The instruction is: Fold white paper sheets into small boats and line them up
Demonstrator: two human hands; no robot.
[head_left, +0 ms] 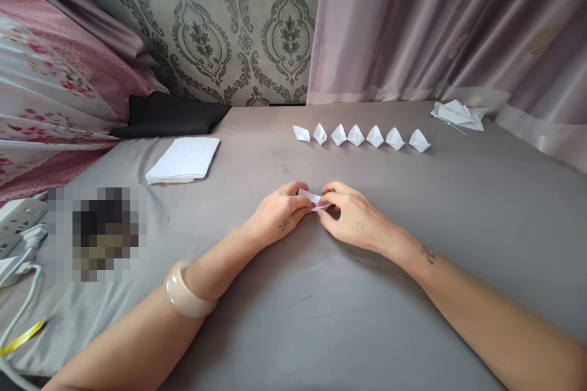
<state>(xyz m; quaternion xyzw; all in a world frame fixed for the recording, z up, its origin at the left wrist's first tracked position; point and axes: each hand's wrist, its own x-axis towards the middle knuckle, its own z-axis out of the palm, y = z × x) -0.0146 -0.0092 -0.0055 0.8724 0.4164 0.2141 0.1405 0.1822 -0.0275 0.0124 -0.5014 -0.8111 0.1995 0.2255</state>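
My left hand and my right hand meet at the middle of a grey bed sheet. Both pinch a small folded white paper piece between their fingertips, close to the sheet. Most of the piece is hidden by my fingers. Beyond my hands, a row of several finished white folded paper shapes lies in a line. A stack of flat white paper sheets rests to the far left of my hands. My left wrist wears a pale bangle.
Crumpled white paper lies at the far right by the curtain. A black cloth and floral pillows sit at the back left. A white power strip with cables lies at the left edge.
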